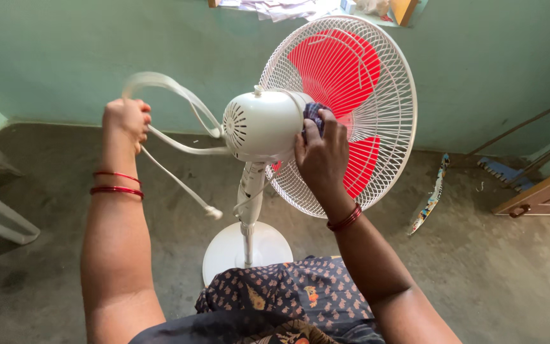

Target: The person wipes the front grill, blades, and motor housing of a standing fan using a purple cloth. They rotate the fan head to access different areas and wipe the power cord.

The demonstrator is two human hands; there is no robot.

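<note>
A white pedestal fan (268, 127) stands on the grey floor (491, 274), its round base (230, 251) just in front of the person's patterned skirt (288, 293) and its head turned toward the green wall (65, 51). The right hand (321, 156) presses a small dark cloth (313, 114) against the joint where the white motor housing (259, 124) meets the wire grille (377, 89); its grip is clenched around the cloth, thumb on the housing. The left hand (126, 120), raised to the left of the fan and well apart from the housing, is closed on the white power cord (179, 95), which loops up from the fist to the back of the motor, while a loose end with the plug (212, 212) hangs beside the pole (248, 197). The fan looks top-heavy: a bulky head on a thin pole over a light plastic base, so it would likely tip if pushed hard at the top. The housing seems smooth, rigid and somewhat slippery; the grille wires look thin and springy and would probably bend under pressure, and the red blades (338, 67) behind them are best left untouched. The pole or the housing appear the firmest places to take hold. The cord is limp and flexible, the cloth soft. A patterned strip (431, 197) lies on the floor by the right wall, near a wooden door (542, 191).
</note>
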